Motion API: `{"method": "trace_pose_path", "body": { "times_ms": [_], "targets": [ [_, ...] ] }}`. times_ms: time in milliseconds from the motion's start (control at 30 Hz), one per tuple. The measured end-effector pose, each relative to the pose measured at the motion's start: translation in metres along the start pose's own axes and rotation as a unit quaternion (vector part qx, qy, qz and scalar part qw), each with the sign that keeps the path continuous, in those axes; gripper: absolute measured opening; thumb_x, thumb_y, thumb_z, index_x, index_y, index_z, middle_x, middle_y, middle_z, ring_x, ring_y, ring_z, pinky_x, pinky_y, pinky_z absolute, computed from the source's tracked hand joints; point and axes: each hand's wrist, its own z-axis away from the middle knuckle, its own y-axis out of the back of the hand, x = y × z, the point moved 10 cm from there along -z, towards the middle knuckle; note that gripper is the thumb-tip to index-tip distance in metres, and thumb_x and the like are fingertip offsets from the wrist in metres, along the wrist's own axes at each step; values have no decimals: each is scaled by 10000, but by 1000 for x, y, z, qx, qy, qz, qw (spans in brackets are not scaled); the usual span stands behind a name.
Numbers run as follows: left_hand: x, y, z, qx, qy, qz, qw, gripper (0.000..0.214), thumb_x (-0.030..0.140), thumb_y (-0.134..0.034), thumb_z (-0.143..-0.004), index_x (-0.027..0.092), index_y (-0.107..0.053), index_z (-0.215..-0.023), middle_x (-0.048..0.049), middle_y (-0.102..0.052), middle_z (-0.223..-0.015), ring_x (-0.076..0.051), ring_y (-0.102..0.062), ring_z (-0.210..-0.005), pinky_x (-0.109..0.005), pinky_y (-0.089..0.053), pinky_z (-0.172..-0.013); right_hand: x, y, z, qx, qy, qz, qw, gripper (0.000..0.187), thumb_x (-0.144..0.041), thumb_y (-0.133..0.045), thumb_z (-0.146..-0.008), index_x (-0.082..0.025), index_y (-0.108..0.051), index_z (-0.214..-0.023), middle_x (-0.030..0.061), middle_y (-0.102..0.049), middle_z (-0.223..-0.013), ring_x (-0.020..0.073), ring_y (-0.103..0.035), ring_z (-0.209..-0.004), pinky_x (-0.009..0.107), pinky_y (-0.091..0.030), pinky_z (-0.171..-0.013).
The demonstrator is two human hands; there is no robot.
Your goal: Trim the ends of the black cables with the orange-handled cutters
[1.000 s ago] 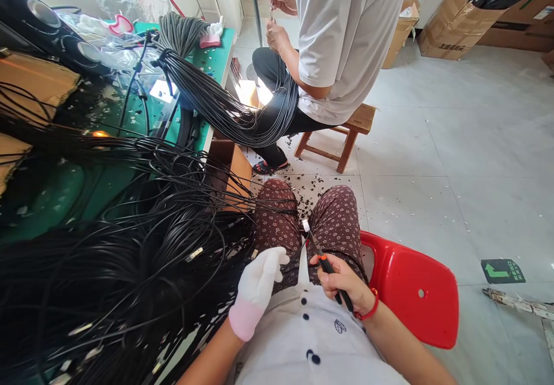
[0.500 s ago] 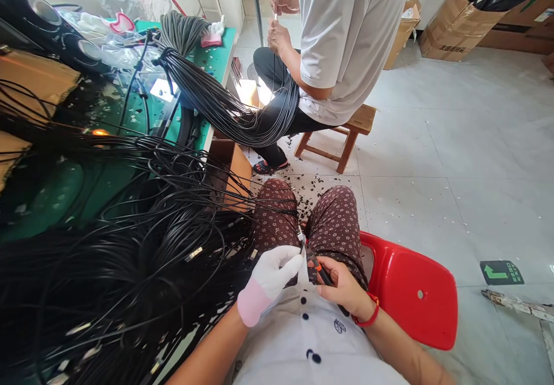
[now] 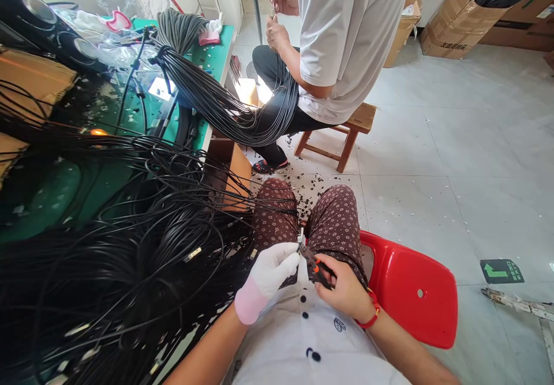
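Note:
My left hand (image 3: 269,274), in a white glove with a pink cuff, pinches the end of a thin black cable (image 3: 300,238) above my lap; the tip is light-coloured. My right hand (image 3: 345,291), bare with a red wrist band, is wrapped round a small black-and-orange cutting tool (image 3: 315,263). The tool's jaws meet the cable end just beside my left fingertips. A large tangle of black cables (image 3: 130,246) spreads from the green table (image 3: 56,200) to my knees.
Another person in a white shirt (image 3: 346,33) sits on a wooden stool (image 3: 350,134) ahead, handling a cable from a second bundle (image 3: 225,108). I sit on a red plastic chair (image 3: 411,292). Black offcuts litter the tiled floor (image 3: 454,160). Cardboard boxes (image 3: 459,21) stand far right.
My left hand moved right and closed on the cable end. My right hand turned the tool from pointing upward to lying against the cable tip, close to my left fingers.

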Motion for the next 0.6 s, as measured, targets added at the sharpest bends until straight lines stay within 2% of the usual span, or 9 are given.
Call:
{"method": "trace_pose_path", "body": {
  "times_ms": [100, 167, 233, 400, 600],
  "targets": [
    [3, 11, 2, 72, -24, -67, 995, 211, 245, -542, -776, 119, -687, -864, -56, -701, -847, -161, -618, -728, -261, -491, -676, -16, 13, 2, 45, 51, 137, 988, 455, -148, -554, -675, -194, -543, -1128, 63, -622, -900, 180, -570, -737, 312, -483, -717],
    [3, 20, 5, 132, -42, -119, 983, 254, 236, -561, -754, 127, -695, -941, -77, -712, -947, -195, -644, -840, -300, -499, -784, -25, 17, 3, 55, 77, 191, 977, 442, -161, -547, -681, -206, -531, -1121, 57, -603, -890, 195, -559, -773, 325, -470, -731],
    [2, 24, 7, 159, -59, -162, 972, 273, 239, -568, -751, 141, -699, -970, -84, -714, -977, -205, -653, -877, -319, -499, -827, -30, 19, 3, 55, 91, 219, 970, 446, -172, -540, -685, -205, -513, -1129, 52, -585, -901, 204, -551, -819, 331, -461, -753],
    [2, 24, 10, 155, -85, -204, 963, 269, 250, -559, -768, 161, -703, -977, -81, -720, -951, -193, -667, -815, -304, -522, -770, -30, 18, 3, 44, 94, 236, 966, 447, -173, -530, -701, -191, -498, -1146, 59, -574, -923, 202, -544, -836, 336, -458, -766],
    [1, 23, 11, 148, -49, -148, 977, 248, 236, -574, -747, 146, -705, -937, -67, -718, -909, -177, -645, -773, -278, -508, -741, -24, 16, 6, 42, 94, 210, 972, 402, -150, -511, -717, -201, -537, -1115, 55, -614, -923, 192, -574, -814, 318, -476, -754]
  ]
}}
